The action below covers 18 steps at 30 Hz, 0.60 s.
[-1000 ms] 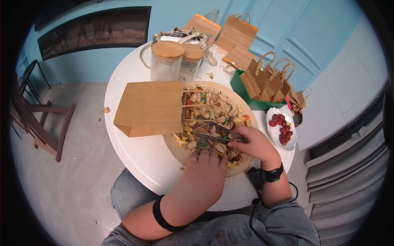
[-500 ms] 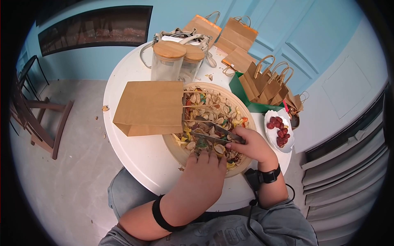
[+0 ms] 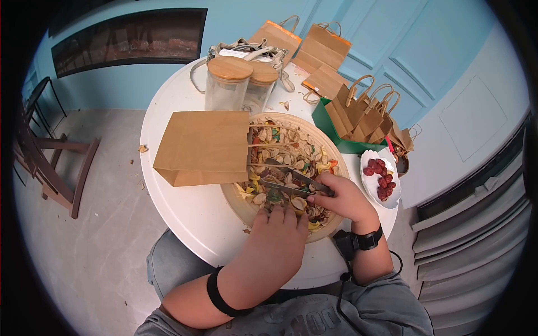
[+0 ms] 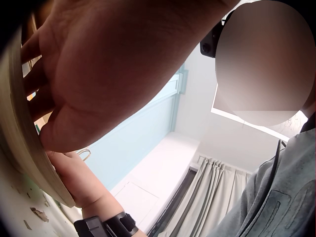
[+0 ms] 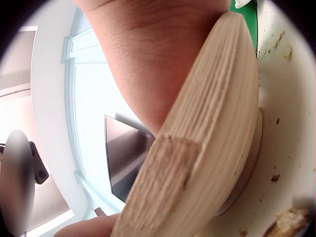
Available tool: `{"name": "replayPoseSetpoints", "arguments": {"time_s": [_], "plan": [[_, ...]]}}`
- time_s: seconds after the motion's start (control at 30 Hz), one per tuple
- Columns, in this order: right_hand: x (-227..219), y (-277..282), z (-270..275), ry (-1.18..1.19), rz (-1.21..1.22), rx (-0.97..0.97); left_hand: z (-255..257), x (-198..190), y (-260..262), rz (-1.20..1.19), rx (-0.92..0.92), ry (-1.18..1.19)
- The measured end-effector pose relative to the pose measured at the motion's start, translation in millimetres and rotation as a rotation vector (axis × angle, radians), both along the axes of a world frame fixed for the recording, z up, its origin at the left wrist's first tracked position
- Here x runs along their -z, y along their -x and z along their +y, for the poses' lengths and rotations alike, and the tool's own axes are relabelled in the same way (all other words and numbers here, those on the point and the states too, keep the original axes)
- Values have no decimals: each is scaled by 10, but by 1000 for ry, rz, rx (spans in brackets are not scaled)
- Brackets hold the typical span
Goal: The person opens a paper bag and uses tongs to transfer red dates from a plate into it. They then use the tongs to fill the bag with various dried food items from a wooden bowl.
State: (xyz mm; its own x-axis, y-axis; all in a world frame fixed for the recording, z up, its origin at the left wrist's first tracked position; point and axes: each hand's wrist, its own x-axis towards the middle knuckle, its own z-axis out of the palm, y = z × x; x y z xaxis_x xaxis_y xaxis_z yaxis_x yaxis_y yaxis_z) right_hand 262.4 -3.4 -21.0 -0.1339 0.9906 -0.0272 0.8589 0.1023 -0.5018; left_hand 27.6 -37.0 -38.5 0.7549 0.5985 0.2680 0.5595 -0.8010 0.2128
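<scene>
A round, pale wooden tray (image 3: 237,207) holds a loose mix of dried petals and shell-like pieces (image 3: 305,147), with bits of yellow, green and orange. My right hand (image 3: 348,198) grips flat metal tongs (image 3: 287,189) at the tray's right side; their two arms spread apart over the mix. My left hand (image 3: 273,243) comes over the near rim, fingertips down among the pieces and partly hidden by them. In the left wrist view its fingers reach past the tray's edge. A brown paper bag (image 3: 202,147) lies on its side, handles over the mix.
Two glass jars (image 3: 227,95) with wooden lids stand behind the bag. At back right, a green box (image 3: 330,130) holds several small paper bags. A white scalloped plate (image 3: 367,185) of dark red fruit sits at right. More paper bags (image 3: 325,50) stand at the back.
The head view has shifted slightly. Both hands, the tongs and the paper bag keep nearly the same places.
</scene>
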Motion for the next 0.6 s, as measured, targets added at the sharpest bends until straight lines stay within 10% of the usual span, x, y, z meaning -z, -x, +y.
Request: {"name": "replayPoseSetpoints", "arguments": {"time_s": [0.6], "plan": [[9,2,0,5,21,14,4,-3,2,-1,3,12]]}}
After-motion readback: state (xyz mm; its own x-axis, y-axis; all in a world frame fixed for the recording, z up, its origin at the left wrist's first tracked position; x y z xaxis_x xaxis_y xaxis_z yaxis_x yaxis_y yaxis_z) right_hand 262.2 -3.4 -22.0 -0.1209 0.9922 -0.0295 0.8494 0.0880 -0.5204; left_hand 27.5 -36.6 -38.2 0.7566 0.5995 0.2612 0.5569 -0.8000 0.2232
